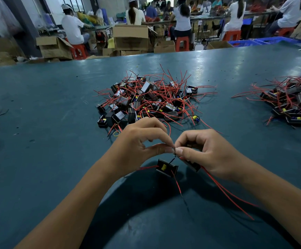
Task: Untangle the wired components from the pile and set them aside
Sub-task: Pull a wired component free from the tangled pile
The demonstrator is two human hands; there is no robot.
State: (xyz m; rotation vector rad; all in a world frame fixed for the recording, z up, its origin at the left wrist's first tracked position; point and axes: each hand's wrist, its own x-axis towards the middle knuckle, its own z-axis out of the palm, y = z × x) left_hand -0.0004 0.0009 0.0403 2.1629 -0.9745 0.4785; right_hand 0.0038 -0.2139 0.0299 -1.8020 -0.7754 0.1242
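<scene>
Fingertips first: thumb and forefinger of the left hand (139, 141) and of the right hand (207, 151) meet tip to tip above the table, each pair pinched on a thin dark wire end (173, 149). Which lead belongs to which part cannot be told at this size.

Below the pinch hangs a small black box-shaped wired component with a yellow part on its face (166, 167), tilted, off the tabletop, with a thin red wire (177, 184) trailing down from it. A second black component (192, 165) sits tucked under the right palm; the remaining fingers curl around it, and two long red leads (226, 193) run out past the wrist.

Judgement: the step in hand is separating two parts joined at their wire ends. Best done by easing the twist or snag apart at the tips, not pulling on the bodies; thin leads could kink or tear from the housings.

Farther out, the main pile of black components and tangled red wires (149, 99) lies near, on the dull teal table surface (47, 114). A second heap of the same parts (293, 103) sits well apart at the right edge, probably the set-aside lot. Much of the pile remains.
</scene>
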